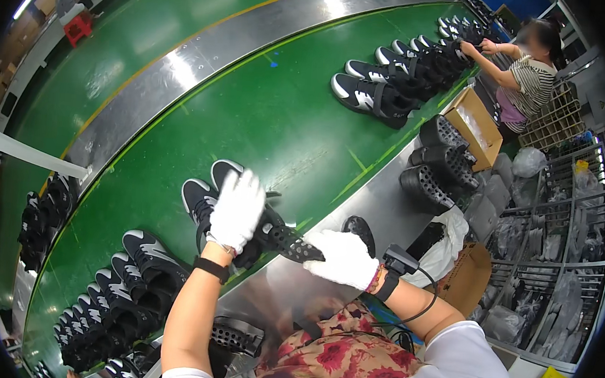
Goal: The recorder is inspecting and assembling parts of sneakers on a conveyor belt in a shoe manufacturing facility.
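Observation:
My left hand (238, 209), in a white glove, lies over the upper of a black-and-white sneaker (224, 169) and grips it, its fingertips slightly blurred. A second such sneaker (197, 198) stands close against it on the left. In my right hand (343, 258), also gloved in white, is the end of a black perforated shoe-shaped insert (287, 243). The insert's other end reaches to the sneaker's heel opening under my left hand; how far it goes in is hidden. Just beyond my right hand lies a black rounded piece (360, 230).
Rows of sneakers stand on the green conveyor (285, 138) at lower left and far right. Several black perforated inserts (427, 188) lie on the metal ledge beside a cardboard box (474, 128). A co-worker (532, 75) handles shoes farther along. A wire rack (553, 258) holds bagged items at right.

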Demonstrator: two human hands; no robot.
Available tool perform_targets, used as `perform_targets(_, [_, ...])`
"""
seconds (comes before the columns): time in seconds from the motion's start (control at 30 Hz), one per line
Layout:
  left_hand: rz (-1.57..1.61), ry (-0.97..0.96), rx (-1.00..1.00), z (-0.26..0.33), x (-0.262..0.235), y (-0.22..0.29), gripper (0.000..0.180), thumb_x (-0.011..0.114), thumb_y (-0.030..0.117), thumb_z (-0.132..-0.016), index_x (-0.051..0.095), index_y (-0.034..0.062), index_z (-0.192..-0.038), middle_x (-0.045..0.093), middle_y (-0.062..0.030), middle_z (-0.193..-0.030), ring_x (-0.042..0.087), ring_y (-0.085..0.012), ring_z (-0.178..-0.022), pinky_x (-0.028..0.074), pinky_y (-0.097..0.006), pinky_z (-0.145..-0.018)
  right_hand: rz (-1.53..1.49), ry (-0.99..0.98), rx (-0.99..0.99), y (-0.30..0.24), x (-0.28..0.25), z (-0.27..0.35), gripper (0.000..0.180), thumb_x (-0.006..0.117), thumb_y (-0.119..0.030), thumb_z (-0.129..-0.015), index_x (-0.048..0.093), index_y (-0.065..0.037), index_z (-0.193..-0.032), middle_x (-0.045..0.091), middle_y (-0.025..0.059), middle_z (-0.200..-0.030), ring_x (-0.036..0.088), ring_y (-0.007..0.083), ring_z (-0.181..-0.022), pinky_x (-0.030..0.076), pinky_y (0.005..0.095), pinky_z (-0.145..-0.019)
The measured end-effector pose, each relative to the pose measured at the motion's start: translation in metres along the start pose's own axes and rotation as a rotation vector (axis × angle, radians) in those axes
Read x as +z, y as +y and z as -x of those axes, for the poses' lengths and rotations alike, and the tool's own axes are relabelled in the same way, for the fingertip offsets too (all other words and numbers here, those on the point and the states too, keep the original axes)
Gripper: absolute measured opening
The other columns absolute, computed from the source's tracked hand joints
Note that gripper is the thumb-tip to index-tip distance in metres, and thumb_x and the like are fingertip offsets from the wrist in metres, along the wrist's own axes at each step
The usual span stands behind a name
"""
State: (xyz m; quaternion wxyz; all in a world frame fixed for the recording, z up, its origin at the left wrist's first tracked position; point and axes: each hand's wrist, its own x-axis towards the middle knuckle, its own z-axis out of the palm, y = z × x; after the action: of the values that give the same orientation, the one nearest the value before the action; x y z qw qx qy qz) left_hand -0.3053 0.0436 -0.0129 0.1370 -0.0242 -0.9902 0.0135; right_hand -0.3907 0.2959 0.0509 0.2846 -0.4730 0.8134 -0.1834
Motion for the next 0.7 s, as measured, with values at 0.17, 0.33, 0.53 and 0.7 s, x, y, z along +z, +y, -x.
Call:
perform_targets(0.17, [0.272, -0.055, -0.213, 0.004, -0.014, 0.044, 0.045, 0.071, 0.021, -0.075, 0.060, 0.0016, -0.114, 0.058, -0.0191, -0.111, 0.056, -0.0380, -0.107, 0.047, -0.045, -0.088, -0.003, 0.064, -0.039, 0.012, 0.008, 0.000, 0.043, 0.066, -0.033, -0.081, 0.060, -0.011, -0.118, 0.067, 0.0162, -0.089, 0.067, 0.0365, -0.078, 0.054, 0.0452, -0.070])
perform_targets(0.33, [0.164, -0.243, -0.488, 0.009, 0.011, 0.036, 0.055, 0.079, 0.029, -0.072, 0.062, 0.0048, -0.118, 0.060, -0.0173, -0.109, 0.056, -0.0370, -0.105, 0.047, -0.047, -0.089, -0.027, 0.071, -0.040, 0.008, 0.010, 0.000, 0.045, 0.066, -0.033, -0.081, 0.060, -0.011, -0.119, 0.067, 0.0166, -0.088, 0.067, 0.0370, -0.077, 0.054, 0.0458, -0.068])
perform_targets(0.53, [0.849, -0.120, -0.694, 0.002, 0.001, 0.004, 0.031, 0.070, 0.029, -0.078, 0.071, 0.0018, -0.093, 0.072, -0.0172, -0.088, 0.068, -0.0346, -0.083, 0.052, -0.043, -0.078, -0.037, 0.039, -0.030, 0.021, 0.022, 0.001, 0.049, 0.065, -0.035, -0.081, 0.059, -0.011, -0.124, 0.067, 0.0184, -0.095, 0.067, 0.0375, -0.081, 0.054, 0.0468, -0.071])
perform_targets(0.7, [0.048, -0.248, -0.298, -0.028, 0.011, 0.025, 0.031, 0.065, 0.042, -0.084, 0.073, 0.0115, -0.086, 0.065, -0.0090, -0.090, 0.057, -0.0285, -0.095, 0.042, -0.045, -0.081, 0.006, 0.021, -0.048, 0.016, 0.024, 0.000, 0.053, 0.063, -0.036, -0.081, 0.058, -0.010, -0.127, 0.068, 0.0182, -0.100, 0.068, 0.0365, -0.084, 0.055, 0.0462, -0.072])
